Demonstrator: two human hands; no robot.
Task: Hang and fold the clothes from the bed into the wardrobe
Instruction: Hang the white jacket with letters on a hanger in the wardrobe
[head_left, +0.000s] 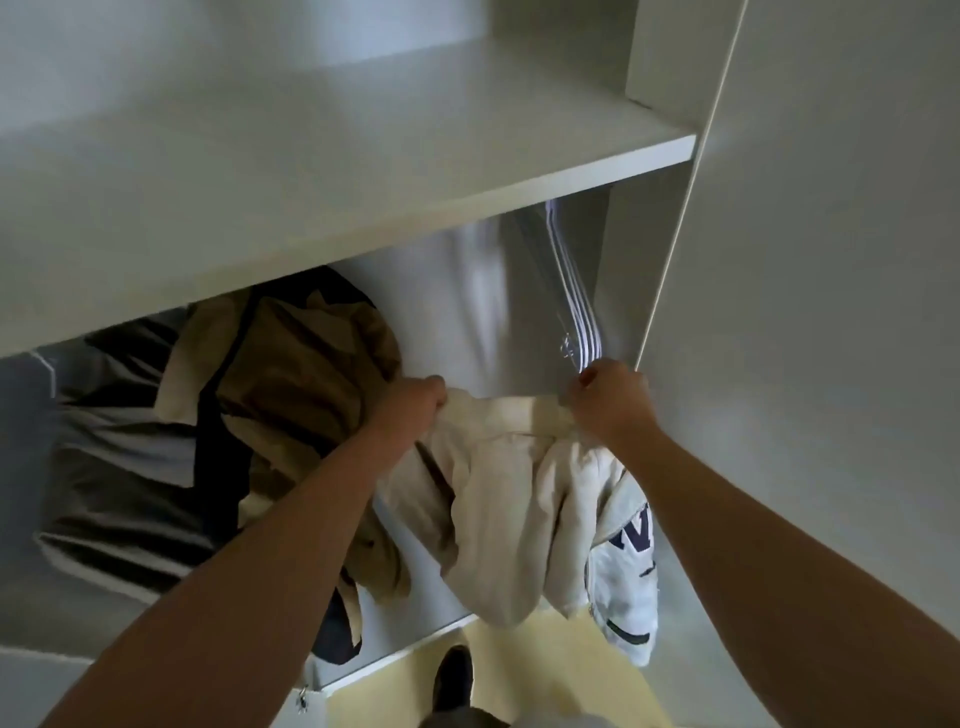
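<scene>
Both grips are closed tight: left hand (410, 402) and right hand (613, 395) each bunch the top edge of the cream garment (493, 499), held up inside the wardrobe (447, 301) under its shelf (363, 171). A dark striped piece (119, 467) and a brown jacket (296, 374) already hang at left. White hangers (574, 312) dangle at right. This piece seems not yet hung, and the bed is out of sight.
</scene>
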